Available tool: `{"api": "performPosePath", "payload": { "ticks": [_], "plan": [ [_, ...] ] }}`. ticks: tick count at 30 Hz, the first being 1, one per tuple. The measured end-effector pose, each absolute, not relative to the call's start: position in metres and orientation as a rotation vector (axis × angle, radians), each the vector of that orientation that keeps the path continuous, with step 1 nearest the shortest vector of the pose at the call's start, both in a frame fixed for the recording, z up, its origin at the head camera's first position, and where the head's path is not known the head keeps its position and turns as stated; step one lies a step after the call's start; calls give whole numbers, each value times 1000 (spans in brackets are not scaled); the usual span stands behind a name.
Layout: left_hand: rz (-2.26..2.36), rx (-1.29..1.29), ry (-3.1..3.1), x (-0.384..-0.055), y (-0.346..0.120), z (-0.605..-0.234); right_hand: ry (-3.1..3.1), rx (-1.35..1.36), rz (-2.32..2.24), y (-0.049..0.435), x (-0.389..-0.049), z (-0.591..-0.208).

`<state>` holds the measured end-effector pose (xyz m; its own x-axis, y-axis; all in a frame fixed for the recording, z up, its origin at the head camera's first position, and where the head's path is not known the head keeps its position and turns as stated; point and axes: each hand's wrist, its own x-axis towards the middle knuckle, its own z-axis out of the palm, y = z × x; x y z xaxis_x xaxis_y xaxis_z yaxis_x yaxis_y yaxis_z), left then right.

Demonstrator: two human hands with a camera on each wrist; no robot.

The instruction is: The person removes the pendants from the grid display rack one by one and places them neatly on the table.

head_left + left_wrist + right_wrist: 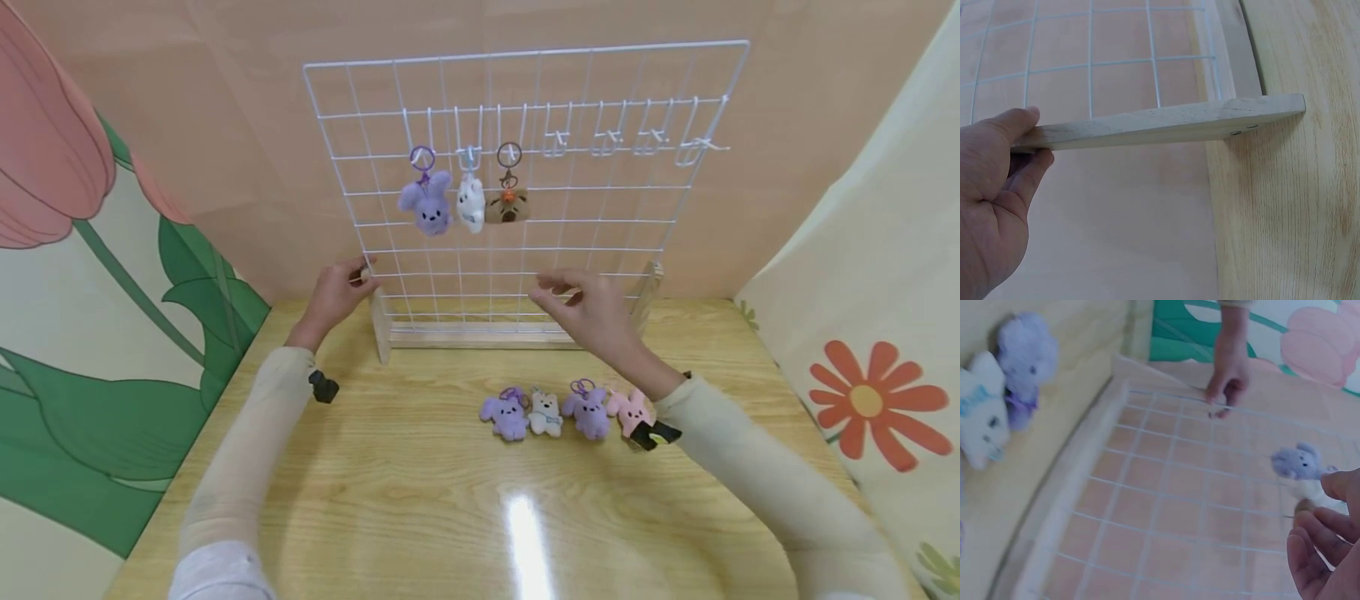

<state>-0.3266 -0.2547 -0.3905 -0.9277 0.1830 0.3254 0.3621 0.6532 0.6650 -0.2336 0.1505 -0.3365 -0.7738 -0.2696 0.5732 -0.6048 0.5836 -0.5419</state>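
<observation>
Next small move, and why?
Probably lower the right hand to the leftmost toy on the table: that hand looks empty, the left hand grips the stand, and four hooks hang bare.

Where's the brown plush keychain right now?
In the head view, the brown plush keychain hangs on the wire grid, rightmost of the three hanging keychains and immediately right of the white plush keychain.
</observation>
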Motion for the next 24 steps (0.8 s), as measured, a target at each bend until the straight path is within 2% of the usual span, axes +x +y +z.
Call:
{"api": "performPosePath", "payload": {
  "ticks": [10,24],
  "plan": [
    [-1118,-448,-2633,-326,-254,-390,-2377,633,1041,142,-250,-292],
    [-1104,-440,-2645,-328,-255,-391,-2320,475,1126,125,-282,-255]
  ]
}}
